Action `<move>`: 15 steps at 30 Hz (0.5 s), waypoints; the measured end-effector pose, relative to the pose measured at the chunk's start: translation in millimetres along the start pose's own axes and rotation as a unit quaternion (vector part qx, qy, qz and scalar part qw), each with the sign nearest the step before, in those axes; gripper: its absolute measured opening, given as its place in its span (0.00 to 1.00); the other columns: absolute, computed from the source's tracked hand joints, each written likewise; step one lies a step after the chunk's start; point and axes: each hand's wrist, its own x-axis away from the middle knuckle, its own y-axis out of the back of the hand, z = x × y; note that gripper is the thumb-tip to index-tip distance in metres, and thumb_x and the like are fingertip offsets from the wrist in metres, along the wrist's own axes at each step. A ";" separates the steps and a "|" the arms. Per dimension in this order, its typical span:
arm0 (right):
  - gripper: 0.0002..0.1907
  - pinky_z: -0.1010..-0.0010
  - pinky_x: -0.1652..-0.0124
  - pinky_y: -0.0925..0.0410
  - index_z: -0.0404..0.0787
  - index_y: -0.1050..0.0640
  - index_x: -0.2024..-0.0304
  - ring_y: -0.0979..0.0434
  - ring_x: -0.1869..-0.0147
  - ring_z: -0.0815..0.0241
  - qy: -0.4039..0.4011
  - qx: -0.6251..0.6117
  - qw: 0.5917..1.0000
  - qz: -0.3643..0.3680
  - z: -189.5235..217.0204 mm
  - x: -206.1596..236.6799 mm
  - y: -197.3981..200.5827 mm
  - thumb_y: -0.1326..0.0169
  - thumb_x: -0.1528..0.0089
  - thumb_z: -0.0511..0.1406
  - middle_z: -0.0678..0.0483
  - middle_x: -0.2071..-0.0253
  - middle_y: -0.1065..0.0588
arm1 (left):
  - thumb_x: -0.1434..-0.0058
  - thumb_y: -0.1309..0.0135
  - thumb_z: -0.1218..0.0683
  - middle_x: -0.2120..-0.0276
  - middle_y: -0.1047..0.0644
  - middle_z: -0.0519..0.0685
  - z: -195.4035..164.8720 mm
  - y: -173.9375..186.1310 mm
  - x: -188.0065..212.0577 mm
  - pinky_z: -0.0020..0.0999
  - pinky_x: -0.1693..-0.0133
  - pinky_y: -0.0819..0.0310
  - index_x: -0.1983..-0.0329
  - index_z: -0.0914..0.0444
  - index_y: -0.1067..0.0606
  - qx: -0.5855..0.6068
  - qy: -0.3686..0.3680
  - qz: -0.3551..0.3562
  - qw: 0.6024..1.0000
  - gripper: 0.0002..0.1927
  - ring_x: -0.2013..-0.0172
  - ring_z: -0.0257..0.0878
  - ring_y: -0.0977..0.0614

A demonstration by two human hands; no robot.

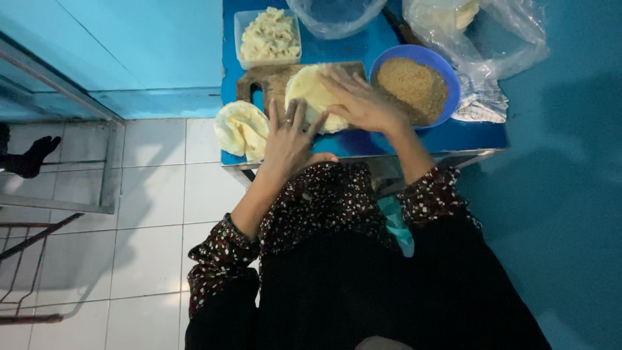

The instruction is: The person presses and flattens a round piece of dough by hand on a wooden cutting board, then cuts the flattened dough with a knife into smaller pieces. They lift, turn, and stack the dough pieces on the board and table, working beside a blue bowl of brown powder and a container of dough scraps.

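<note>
1. I see the fingers (pixel 293 115) of the left hand (pixel 289 144) spread wide and flat, their tips resting on the near edge of a pale round wrapper (pixel 315 97); they press on it rather than clasp it.
2. The right hand (pixel 363 104) lies across the same wrapper from the other side, its fingers also splayed and laid flat on the dough, closed round nothing.
3. The wrapper lies on a wooden cutting board (pixel 275 79), partly overhanging the board's near edge towards the hands.
4. Just left of the left hand I see a stack of more pale wrappers (pixel 241 129), sitting at the front corner of the counter (pixel 466 135), which is covered in blue.
5. Just right of the right hand stands a blue bowl (pixel 448 76) filled with brown crumbs (pixel 409 84), touching or nearly touching the board.
6. Behind the board is a clear rectangular tub (pixel 241 39) of pale chopped filling, and beside it a clear plastic bag (pixel 334 19).
7. At the far right corner lies another crumpled plastic bag (pixel 512 39) over a checked cloth (pixel 483 104).
8. Both sleeves are dark with small pale dots (pixel 427 194), and below the counter the floor (pixel 155 194) is white tile.
</note>
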 end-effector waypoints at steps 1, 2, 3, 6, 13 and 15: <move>0.37 0.47 0.27 0.57 0.44 0.48 0.22 0.56 0.17 0.46 0.009 0.023 1.000 -0.014 -2.8 0.6 1.3 0.61 0.29 0.52 0.45 0.19 0.52 | 0.50 0.50 0.18 0.38 0.31 0.71 0.1 1.8 -2.0 0.73 0.33 0.61 0.30 0.52 0.28 -0.011 -0.006 -0.003 1.000 0.52 0.34 0.67 0.34; 0.38 0.46 0.26 0.58 0.43 0.49 0.22 0.56 0.17 0.47 -0.007 0.040 0.999 0.003 -4.2 -0.2 1.2 0.61 0.29 0.52 0.45 0.20 0.52 | 0.50 0.51 0.18 0.38 0.31 0.71 -0.7 3.6 -3.4 0.73 0.33 0.62 0.31 0.51 0.28 -0.022 -0.010 -0.004 1.000 0.51 0.34 0.67 0.33; 0.38 0.46 0.25 0.59 0.42 0.49 0.22 0.55 0.17 0.49 -0.024 0.054 0.998 0.021 -5.4 -0.9 1.7 0.61 0.28 0.52 0.46 0.20 0.52 | 0.51 0.51 0.18 0.38 0.31 0.71 -1.7 6.2 -3.7 0.73 0.33 0.62 0.31 0.49 0.28 -0.031 -0.014 -0.002 0.999 0.50 0.33 0.67 0.33; 0.37 0.43 0.26 0.61 0.40 0.49 0.22 0.54 0.18 0.49 -0.054 0.102 0.992 0.056 -7.9 -4.6 9.0 0.60 0.27 0.50 0.45 0.21 0.51 | 0.50 0.51 0.17 0.38 0.31 0.72 -3.8 14.5 -7.1 0.74 0.33 0.62 0.31 0.49 0.28 -0.045 -0.027 0.000 0.999 0.50 0.34 0.67 0.33; 0.32 0.40 0.26 0.57 0.37 0.42 0.23 0.50 0.17 0.48 0.058 0.065 0.993 -0.081 6.4 34.7 38.2 0.54 0.28 0.40 0.44 0.19 0.46 | 0.53 0.51 0.17 0.39 0.31 0.71 -6.1 30.5 -13.0 0.73 0.33 0.63 0.31 0.48 0.27 -0.031 -0.019 0.026 0.999 0.52 0.34 0.68 0.34; 0.31 0.40 0.26 0.56 0.39 0.38 0.26 0.45 0.20 0.51 0.072 0.090 0.991 -0.071 22.9 55.7 28.6 0.51 0.30 0.41 0.47 0.23 0.41 | 0.52 0.51 0.16 0.38 0.32 0.72 -4.3 33.1 -12.8 0.74 0.33 0.63 0.31 0.48 0.27 -0.033 -0.027 0.023 0.999 0.52 0.34 0.67 0.34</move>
